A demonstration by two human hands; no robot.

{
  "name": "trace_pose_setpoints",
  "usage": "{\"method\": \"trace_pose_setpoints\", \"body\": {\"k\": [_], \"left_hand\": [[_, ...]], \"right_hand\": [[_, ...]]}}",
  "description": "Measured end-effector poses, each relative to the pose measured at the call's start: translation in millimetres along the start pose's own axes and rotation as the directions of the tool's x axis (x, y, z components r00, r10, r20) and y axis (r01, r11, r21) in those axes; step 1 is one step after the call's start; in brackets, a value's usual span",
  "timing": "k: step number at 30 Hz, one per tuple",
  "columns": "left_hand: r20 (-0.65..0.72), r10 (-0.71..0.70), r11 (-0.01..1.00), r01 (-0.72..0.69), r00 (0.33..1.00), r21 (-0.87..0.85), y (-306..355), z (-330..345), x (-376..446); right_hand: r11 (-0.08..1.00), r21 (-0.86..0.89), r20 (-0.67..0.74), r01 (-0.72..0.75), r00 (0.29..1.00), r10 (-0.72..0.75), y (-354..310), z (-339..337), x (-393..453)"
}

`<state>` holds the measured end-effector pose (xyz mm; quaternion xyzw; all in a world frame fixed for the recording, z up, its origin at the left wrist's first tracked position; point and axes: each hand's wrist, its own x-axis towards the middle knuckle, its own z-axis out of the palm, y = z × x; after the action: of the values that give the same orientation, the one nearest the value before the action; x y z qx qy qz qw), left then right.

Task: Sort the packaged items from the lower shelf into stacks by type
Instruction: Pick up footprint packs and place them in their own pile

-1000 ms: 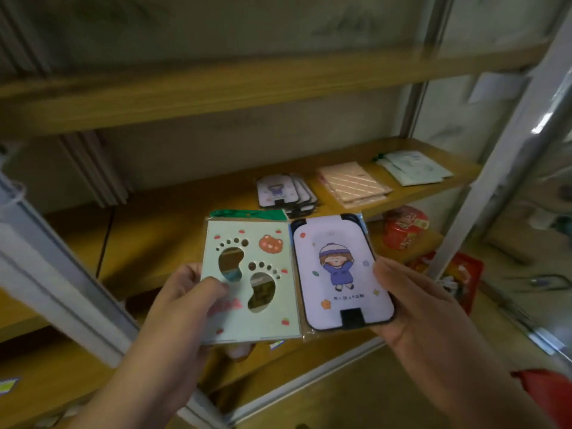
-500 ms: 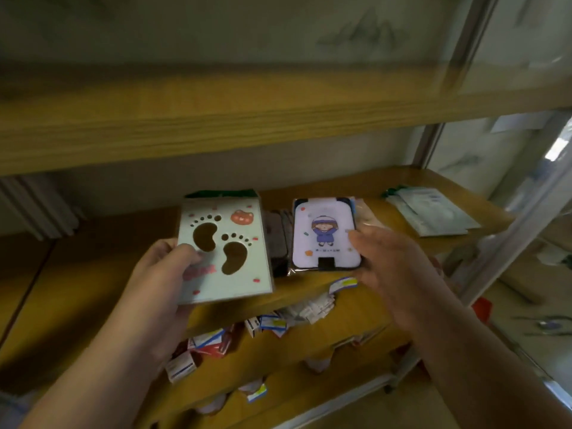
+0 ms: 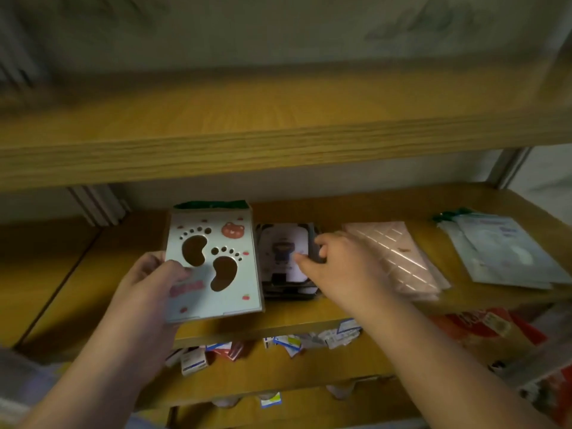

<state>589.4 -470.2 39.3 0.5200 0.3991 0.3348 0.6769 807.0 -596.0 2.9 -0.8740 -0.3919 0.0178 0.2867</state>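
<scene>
Two hands over middle wooden shelf [image 3: 93, 274]: left hand [image 3: 154, 283] gripping footprint pkg [image 3: 213, 264] by its left edge, thumb on front, held just above shelf beside card stack [image 3: 286, 258]. Right hand [image 3: 337, 267] on top card of that stack, fingers curled at its right edge. Pink pkgs [image 3: 399, 258] & pale pkgs [image 3: 501, 252] stacked further right, same shelf; small boxes [image 3: 216, 354] jumbled on shelf below.

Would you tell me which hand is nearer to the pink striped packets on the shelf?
Right. The right hand is just beside the pink striped packets, at their left edge, on the cartoon card stack. The left hand holds the footprint pack farther left.
</scene>
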Motion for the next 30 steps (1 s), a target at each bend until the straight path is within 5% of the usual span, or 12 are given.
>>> {"method": "trace_pose_setpoints", "body": {"k": [8,16,20,26,30], "left_hand": [[-0.054,-0.057,0.998,0.054,0.997,-0.041,-17,84,-29],[0.209,0.022,0.993,-0.045,0.978,0.107,-49,224,-53],[0.288,-0.083,0.996,0.07,0.954,0.054,-69,292,-51],[0.207,-0.133,0.97,0.085,0.969,0.226,-97,380,-32],[0.181,0.03,0.878,-0.113,0.983,0.465,-110,405,-29]], "right_hand": [[0.968,-0.033,-0.055,0.247,0.967,-0.248,76,-74,-25],[0.983,-0.149,-0.086,0.108,0.989,-0.122,198,-162,-54],[0.99,-0.132,-0.104,0.051,0.992,-0.065,243,-195,-70],[0.991,-0.131,-0.108,0.024,0.993,-0.039,286,-228,-91],[0.996,-0.093,-0.086,0.015,0.996,-0.023,301,-240,-104]]}}
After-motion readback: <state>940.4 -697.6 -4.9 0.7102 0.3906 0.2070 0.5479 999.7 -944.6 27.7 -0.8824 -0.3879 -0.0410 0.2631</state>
